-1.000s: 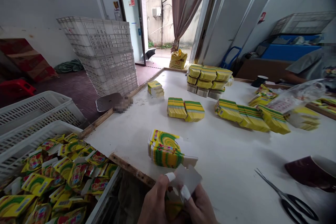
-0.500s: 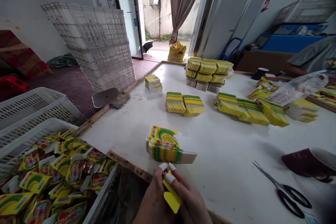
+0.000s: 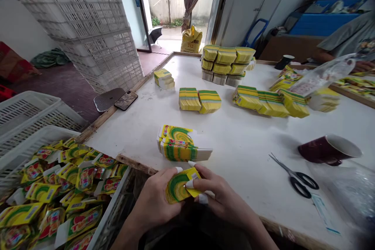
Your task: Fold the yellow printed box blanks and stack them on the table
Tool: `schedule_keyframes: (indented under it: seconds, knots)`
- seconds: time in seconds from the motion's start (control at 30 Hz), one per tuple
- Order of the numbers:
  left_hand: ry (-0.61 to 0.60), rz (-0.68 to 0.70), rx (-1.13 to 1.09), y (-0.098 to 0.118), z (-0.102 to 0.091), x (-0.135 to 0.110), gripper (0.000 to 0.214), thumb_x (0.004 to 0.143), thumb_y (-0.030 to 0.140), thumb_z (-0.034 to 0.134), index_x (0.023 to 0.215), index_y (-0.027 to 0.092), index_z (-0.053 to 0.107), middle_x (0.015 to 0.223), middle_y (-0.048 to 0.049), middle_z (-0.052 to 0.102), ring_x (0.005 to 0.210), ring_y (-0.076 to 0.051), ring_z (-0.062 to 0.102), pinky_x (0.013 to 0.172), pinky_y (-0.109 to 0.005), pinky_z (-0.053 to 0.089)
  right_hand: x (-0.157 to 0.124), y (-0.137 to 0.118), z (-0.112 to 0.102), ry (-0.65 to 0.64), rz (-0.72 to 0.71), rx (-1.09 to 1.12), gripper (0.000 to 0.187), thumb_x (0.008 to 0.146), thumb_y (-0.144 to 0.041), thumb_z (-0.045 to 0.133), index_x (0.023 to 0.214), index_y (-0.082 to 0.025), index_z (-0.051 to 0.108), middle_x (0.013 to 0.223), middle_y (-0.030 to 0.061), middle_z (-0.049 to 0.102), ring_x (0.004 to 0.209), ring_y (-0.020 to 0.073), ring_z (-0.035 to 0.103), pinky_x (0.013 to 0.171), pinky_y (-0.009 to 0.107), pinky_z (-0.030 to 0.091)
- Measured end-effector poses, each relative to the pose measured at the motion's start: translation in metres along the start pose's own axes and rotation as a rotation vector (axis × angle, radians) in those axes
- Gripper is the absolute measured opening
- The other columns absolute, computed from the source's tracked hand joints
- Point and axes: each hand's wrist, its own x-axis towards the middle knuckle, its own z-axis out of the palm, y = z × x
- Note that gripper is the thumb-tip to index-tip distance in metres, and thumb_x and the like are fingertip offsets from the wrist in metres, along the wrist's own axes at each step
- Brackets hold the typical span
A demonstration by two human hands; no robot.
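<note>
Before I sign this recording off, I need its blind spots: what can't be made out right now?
All in the head view:
1. Far side of the carton: turned away from the camera, held by the left hand and right hand.
2. Floor of the white crate: buried under heaped packs.
3. Rest of the co-worker: cut off by the right edge.
4. Lowest print on the yellow bag: too small to read.

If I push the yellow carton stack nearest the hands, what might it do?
The carton stack would probably slide apart: its edges are uneven and no band shows. It's likely light, since its pieces look like thin card. Its jutting pale flaps might bend.
</note>
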Motion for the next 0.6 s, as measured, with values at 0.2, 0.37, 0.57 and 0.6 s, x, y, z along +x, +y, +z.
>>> schedule_keyframes:
  seconds: [0.2,0.37,0.57,0.6]
  knots:
    - [0.077,0.041,0.077,0.004,0.004,0.006,0.05,0.068,0.022,0.071,0.116,0.019,0.058,0.107,-0.0079,0.07,0.097,-0.026,0.067,0.085,-0.036,0.054,-0.008,0.018,0.022,0.14,0.023,-0.006,0.045,0.092,-0.033,0.06,0.136,-0.024,0.057,0.154,0.0176,0.04,0.138,0.0311,0.044,0.106,0.041,0.045]
    - [0.181,0.076,0.155,0.001,0.016,0.005,0.048,0.068,0.017,0.067,0.115,0.018,0.056,0.102,-0.0089,0.07,0.092,-0.026,0.068,0.079,-0.036,0.057,-0.01,0.024,0.041,0.337,0.223,0.055,0.059,0.096,-0.037,0.049,0.151,-0.019,0.035,0.149,0.0185,0.048,0.136,0.0307,0.048,0.107,0.046,0.044]
    - [0.32,0.157,0.186,-0.003,0.023,0.0,0.051,0.07,0.017,0.067,0.119,0.016,0.054,0.107,-0.0115,0.068,0.096,-0.027,0.068,0.083,-0.036,0.058,0.004,0.005,0.036,0.414,0.301,0.175,0.039,0.094,-0.041,0.051,0.119,-0.015,0.066,0.087,0.0072,0.075,0.07,0.0213,0.07,0.062,0.027,0.057]
    - [0.331,0.176,0.186,-0.005,0.023,-0.001,0.052,0.07,0.016,0.067,0.119,0.017,0.054,0.107,-0.0111,0.068,0.097,-0.026,0.068,0.084,-0.035,0.058,0.006,0.003,0.035,0.422,0.299,0.148,0.037,0.095,-0.04,0.049,0.112,-0.015,0.069,0.079,0.0056,0.073,0.066,0.0202,0.068,0.058,0.026,0.055]
